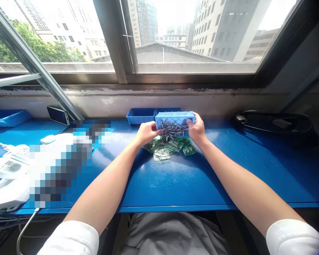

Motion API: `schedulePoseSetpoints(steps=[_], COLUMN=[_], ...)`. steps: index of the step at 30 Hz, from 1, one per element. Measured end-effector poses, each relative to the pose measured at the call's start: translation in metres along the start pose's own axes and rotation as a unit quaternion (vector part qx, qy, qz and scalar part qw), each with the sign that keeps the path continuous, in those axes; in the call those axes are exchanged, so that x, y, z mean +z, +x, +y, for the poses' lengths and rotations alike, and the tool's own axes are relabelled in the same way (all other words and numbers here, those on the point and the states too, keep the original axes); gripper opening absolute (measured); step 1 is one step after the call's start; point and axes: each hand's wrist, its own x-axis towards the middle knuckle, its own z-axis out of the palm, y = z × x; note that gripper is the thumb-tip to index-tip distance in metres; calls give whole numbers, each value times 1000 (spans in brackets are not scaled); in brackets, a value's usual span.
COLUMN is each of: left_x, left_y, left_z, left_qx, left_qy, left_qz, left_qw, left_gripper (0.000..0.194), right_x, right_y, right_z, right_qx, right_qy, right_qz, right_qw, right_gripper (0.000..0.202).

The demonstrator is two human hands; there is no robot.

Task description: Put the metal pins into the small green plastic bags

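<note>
Both hands hold a small blue plastic bin (pixel 175 116) by its two ends, tilted so that its open side faces me. My left hand (pixel 149 132) is closed on the left end, thumb at the front. My right hand (pixel 197 129) grips the right end with the thumb over the rim. Many thin dark metal pieces (pixel 172 128), like screws or nails, lie at the bin's lower side; their exact kind is too small to tell. Just beneath sits a heap of small clear and green plastic bags (pixel 163 151) with metal pieces in them.
Two more blue bins (pixel 140 116) stand behind, against the wall. A phone (pixel 58 115) leans at the left near a metal frame, with white devices and cables (pixel 13 159) closer. At the right lies a black bag (pixel 276 127) on the blue table (pixel 180 187).
</note>
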Motion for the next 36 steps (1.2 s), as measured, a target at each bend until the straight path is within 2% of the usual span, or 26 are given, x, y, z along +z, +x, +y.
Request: schedulePoseSetpoints(steps=[8, 14, 22, 27, 36], left_x=[-2, -3, -5, -5, -5], left_y=[-2, -5, -6, -5, -6], left_z=[3, 6, 4, 0, 2], left_qx=[-1, 6, 8, 16, 20], left_qy=[-11, -36, -15, 2, -18], left_qz=[-8, 0, -53, -40, -48], left_qw=[1000, 999, 998, 999, 998], left_gripper=[31, 35, 26, 23, 18], right_x=[-2, -3, -6, -7, -6], right_y=[0, 0, -3, -4, -3], right_z=[2, 2, -5, -2, 2], right_qx=[-3, -13, -34, -37, -40], right_qy=[-13, -20, -34, -43, -35], right_qz=[2, 4, 9, 4, 5], right_qw=[1000, 1000, 999, 998, 999], right_gripper=[28, 28, 31, 34, 33])
